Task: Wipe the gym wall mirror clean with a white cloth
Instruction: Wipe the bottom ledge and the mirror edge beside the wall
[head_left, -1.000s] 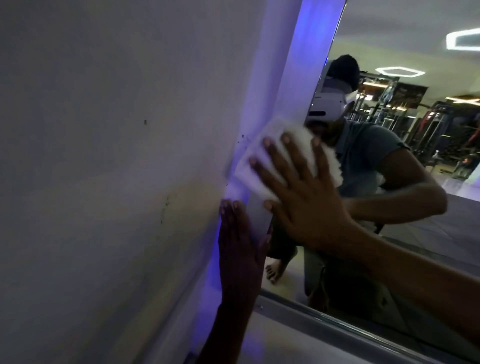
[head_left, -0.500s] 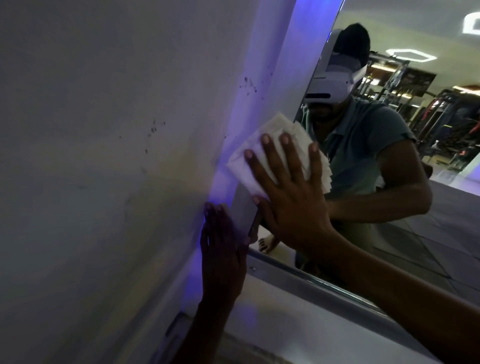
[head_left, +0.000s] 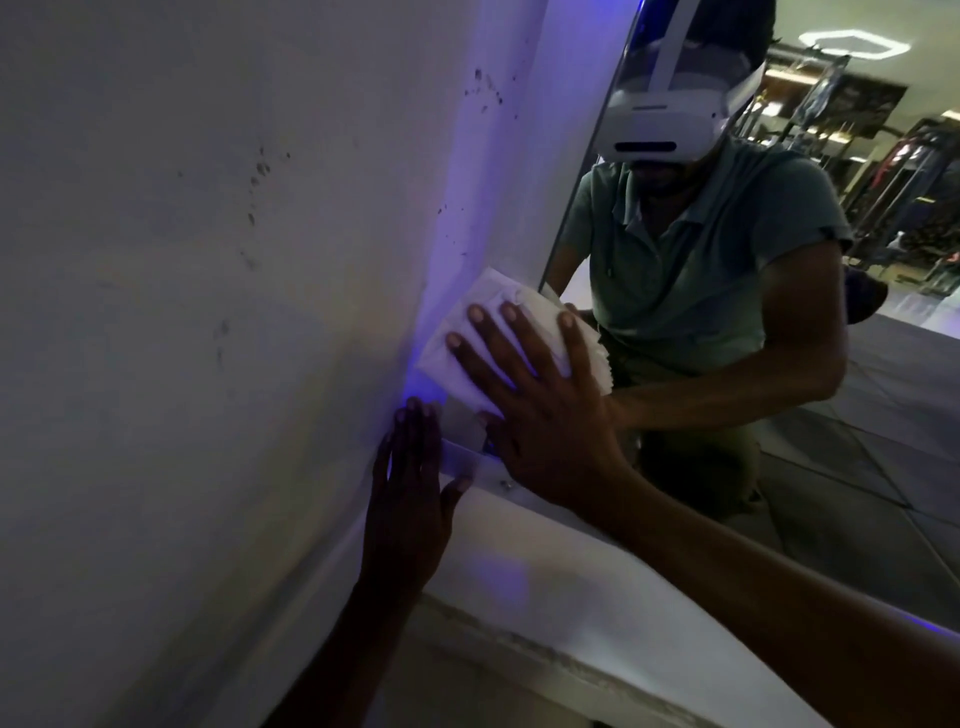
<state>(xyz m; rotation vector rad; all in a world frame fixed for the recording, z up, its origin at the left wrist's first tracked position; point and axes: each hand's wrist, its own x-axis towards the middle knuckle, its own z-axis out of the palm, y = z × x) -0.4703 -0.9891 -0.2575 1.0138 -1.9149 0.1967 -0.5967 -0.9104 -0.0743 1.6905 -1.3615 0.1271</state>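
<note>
The wall mirror (head_left: 857, 415) fills the right side and reflects a crouching person and gym machines. A folded white cloth (head_left: 483, 332) lies flat against the mirror's lower left corner, partly over the blue-lit edge strip. My right hand (head_left: 535, 405) presses on the cloth with straight, spread fingers. My left hand (head_left: 410, 499) rests flat on the white wall beside the mirror's bottom corner, fingers straight and pointing up.
A white wall (head_left: 208, 312) with small dark marks takes up the left half. Below the mirror runs a white ledge (head_left: 545, 571) with a metal bottom frame (head_left: 462, 462). Blue light glows along the mirror's left edge (head_left: 571, 156).
My right hand has slid the cloth down the mirror's left edge toward the bottom corner. The view has dropped lower, and my left hand stays flat on the wall.
</note>
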